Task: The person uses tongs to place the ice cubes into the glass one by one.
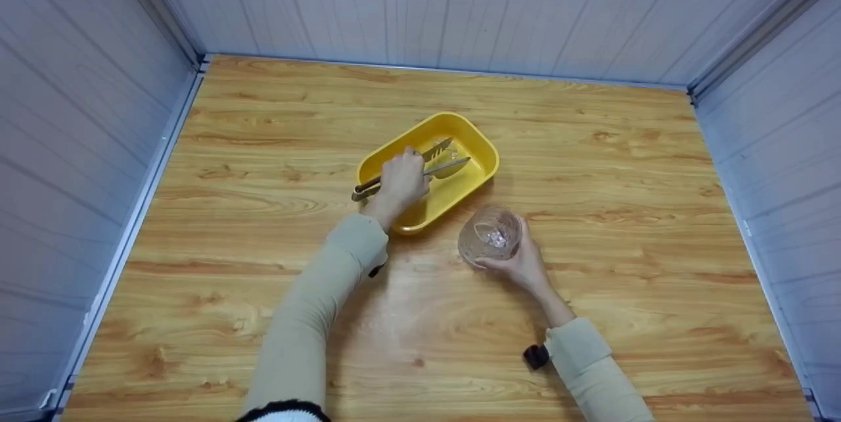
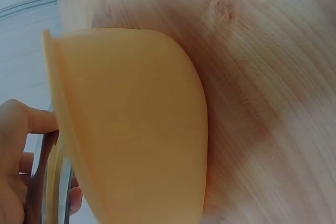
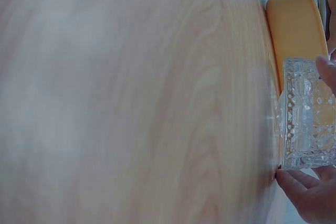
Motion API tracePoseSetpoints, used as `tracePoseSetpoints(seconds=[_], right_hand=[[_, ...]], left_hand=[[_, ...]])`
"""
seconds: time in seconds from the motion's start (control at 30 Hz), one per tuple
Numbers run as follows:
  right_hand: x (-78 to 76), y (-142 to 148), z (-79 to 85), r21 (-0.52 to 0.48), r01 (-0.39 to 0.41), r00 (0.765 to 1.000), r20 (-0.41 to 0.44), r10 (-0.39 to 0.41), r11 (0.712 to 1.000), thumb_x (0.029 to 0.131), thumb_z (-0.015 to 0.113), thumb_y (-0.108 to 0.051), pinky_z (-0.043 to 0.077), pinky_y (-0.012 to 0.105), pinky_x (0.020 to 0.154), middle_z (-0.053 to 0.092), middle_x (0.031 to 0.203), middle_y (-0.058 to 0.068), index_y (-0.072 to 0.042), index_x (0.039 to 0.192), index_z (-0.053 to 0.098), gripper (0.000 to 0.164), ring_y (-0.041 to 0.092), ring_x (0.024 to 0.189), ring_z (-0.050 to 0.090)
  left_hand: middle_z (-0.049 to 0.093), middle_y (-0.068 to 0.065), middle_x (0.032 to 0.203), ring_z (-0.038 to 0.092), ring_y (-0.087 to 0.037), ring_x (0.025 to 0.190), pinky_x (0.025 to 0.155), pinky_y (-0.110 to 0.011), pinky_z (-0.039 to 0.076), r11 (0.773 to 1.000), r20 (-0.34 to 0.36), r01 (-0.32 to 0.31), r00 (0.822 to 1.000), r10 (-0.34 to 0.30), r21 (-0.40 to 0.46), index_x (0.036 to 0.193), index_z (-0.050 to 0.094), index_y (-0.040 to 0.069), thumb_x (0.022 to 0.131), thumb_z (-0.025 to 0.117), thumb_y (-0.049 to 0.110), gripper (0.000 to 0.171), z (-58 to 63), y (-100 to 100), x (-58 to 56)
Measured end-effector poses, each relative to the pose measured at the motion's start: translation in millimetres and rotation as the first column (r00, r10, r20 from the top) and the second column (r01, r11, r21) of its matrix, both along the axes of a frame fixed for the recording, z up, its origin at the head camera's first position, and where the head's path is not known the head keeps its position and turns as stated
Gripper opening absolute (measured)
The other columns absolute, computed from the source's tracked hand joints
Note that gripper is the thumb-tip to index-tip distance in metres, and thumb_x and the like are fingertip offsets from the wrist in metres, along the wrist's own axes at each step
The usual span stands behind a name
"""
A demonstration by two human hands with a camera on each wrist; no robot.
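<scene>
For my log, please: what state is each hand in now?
Left hand: closed, holding the tongs.
Right hand: curled around the clear glass.

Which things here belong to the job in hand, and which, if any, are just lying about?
Job:
tongs, in the left hand
yellow tub, under the tongs
clear bits in the tub, unidentifiable
patterned glass, in the right hand

Lying about:
nothing loose seen; wooden surface and panels are surroundings

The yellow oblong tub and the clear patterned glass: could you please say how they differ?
The yellow oblong tub is opaque and smooth; the clear patterned glass is transparent and textured. The tub is elongated and larger; the glass is round and smaller. Both appear in all three views.
</scene>
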State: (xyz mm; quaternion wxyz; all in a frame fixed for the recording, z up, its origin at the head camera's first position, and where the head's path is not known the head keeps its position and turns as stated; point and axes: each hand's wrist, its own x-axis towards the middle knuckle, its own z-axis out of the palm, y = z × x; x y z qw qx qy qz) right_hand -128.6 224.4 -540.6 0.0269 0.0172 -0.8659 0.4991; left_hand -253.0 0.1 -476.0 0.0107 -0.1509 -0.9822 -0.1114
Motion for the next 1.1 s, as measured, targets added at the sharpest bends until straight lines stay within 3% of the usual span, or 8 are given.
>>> tracePoseSetpoints(seconds=[0.53,0.8,0.93,1.1], right_hand=[[-0.7,0,1.4,-0.006,-0.007,1.000,0.001,0.007,1.000,0.050,0.086,-0.025,0.026,0.034,0.099,0.044,0.127,0.014,-0.004,0.130,0.032,0.099,0.024,0.118,0.039],[9.9,-14,36.7,-0.018,-0.027,1.000,-0.013,0.027,0.999,0.055,0.083,-0.009,0.026,0.041,0.099,0.042,0.126,0.024,0.006,0.127,0.031,0.091,0.035,0.117,0.038],[8.7,-11,31.1,-0.027,-0.025,1.000,-0.013,0.025,0.999,0.054,0.085,-0.013,0.026,0.038,0.099,0.043,0.127,0.020,0.003,0.128,0.032,0.093,0.031,0.118,0.039],[3.5,-3,9.2,-0.024,-0.021,0.999,-0.026,0.020,0.999,0.051,0.086,-0.020,0.026,0.039,0.099,0.043,0.127,0.017,-0.001,0.129,0.032,0.096,0.028,0.118,0.039]], left_hand=[[0.054,-0.012,0.100,0.056,-0.027,0.084,0.063,-0.039,0.050,0.998,-0.013,0.016,1.000,-0.017,-0.054,0.107,0.057,-0.003,0.084,0.058,0.031,0.042,-6.7,11,-6.2],[0.055,-0.012,0.098,0.057,-0.027,0.083,0.061,-0.039,0.050,0.998,-0.037,0.018,0.999,-0.020,-0.053,0.105,0.059,-0.003,0.085,0.056,0.029,0.039,-12.0,13,-7.8],[0.055,-0.012,0.096,0.057,-0.027,0.083,0.063,-0.039,0.049,0.999,-0.044,0.016,0.999,-0.017,-0.039,0.104,0.059,-0.003,0.083,0.058,0.030,0.040,-13.6,14,-8.3],[0.055,-0.012,0.098,0.057,-0.027,0.084,0.064,-0.039,0.049,0.999,-0.020,0.017,1.000,-0.017,-0.034,0.105,0.059,-0.003,0.084,0.058,0.030,0.040,-14.4,15,-9.1]])
